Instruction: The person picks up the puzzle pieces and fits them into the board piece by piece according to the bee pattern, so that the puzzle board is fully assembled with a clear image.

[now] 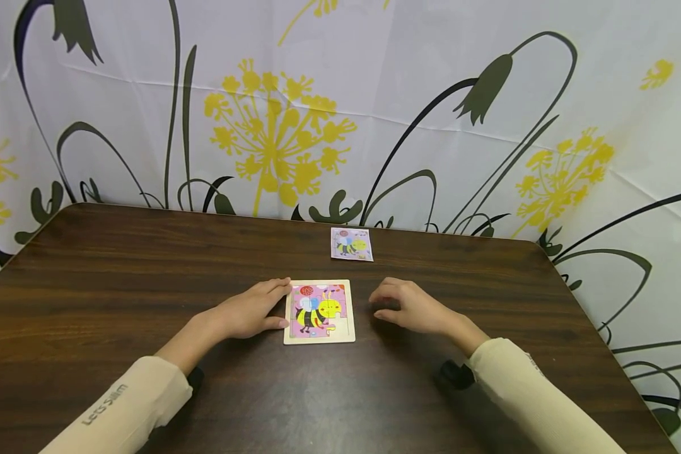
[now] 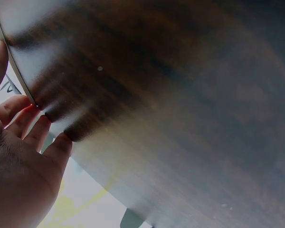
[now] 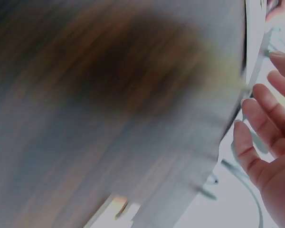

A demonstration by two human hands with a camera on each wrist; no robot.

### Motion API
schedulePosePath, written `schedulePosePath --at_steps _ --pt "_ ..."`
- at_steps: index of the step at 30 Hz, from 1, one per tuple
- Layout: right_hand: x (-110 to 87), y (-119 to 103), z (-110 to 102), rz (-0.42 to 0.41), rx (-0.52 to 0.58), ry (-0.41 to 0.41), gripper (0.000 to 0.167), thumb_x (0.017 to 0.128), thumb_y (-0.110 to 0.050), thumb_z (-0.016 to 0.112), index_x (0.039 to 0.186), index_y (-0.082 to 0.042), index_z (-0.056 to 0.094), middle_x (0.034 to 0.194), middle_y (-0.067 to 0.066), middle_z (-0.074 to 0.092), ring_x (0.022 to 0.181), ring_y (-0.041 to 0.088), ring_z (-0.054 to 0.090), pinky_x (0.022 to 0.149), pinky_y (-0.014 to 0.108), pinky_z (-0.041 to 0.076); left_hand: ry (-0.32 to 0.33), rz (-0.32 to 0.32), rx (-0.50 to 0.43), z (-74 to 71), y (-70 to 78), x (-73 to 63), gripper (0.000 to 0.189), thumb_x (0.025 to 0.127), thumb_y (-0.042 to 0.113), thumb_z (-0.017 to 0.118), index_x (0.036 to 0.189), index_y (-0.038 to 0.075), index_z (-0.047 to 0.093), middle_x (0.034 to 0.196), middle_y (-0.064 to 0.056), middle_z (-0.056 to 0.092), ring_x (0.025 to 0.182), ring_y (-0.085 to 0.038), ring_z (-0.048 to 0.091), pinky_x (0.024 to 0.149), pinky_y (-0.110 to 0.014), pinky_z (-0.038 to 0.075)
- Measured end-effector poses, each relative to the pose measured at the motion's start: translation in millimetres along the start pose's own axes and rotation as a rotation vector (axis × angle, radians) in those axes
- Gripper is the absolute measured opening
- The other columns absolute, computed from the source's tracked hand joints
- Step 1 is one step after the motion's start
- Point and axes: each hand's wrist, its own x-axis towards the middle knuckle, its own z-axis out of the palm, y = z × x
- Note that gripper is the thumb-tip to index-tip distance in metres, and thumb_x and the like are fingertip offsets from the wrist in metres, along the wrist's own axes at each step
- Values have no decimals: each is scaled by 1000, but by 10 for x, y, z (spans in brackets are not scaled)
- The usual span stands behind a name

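Observation:
A square wooden puzzle board (image 1: 345, 287) with a bee picture lies on the table in the head view. Its lower right corner shows bare pale wood; puzzle pieces cover the rest. My left hand (image 1: 250, 310) rests at the board's left side, thumb near the lower left edge and fingertips at the top left corner. In the left wrist view, the left hand (image 2: 23, 161) has its thumb and fingers along the board's thin edge (image 2: 15, 66). To the right of the board, apart from it, my right hand (image 1: 414, 307) hovers with loosely bent fingers. Nothing shows in the right hand (image 3: 275, 137) in its wrist view.
A small bee picture card (image 1: 352, 244) lies behind the board, near the table's back edge. The dark wooden table (image 1: 119, 265) meets a flower-printed cloth (image 1: 408, 94) at the back. A blurred pale object (image 3: 111, 216) shows at the bottom of the right wrist view.

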Motion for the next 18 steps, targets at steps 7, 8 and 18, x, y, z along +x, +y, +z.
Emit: schedulePosePath --at_steps 7,8,18 --pt "-332 264 -185 104 -34 32 20 82 -9 69 100 -2 64 97 5 59 84 21 55 72 36 47 -6 -11 -3 13 -10 4 67 88 30 60 138 -5 32 145 -22 25 132 -38 22 102 -52 25" --pt "-382 306 -208 120 -37 33 20 81 -9 69 100 -2 64 97 5 59 84 21 55 72 36 47 -6 -10 -2 10 -7 1 67 88 30 60 138 -5 32 145 -22 24 132 -38 22 102 -52 25" --pt "-822 585 -326 238 -73 16 18 78 -9 71 93 -4 65 91 2 58 80 18 52 69 33 45 3 7 1 -11 15 -1 65 89 30 59 137 -5 34 144 -22 26 130 -39 24 101 -52 26"
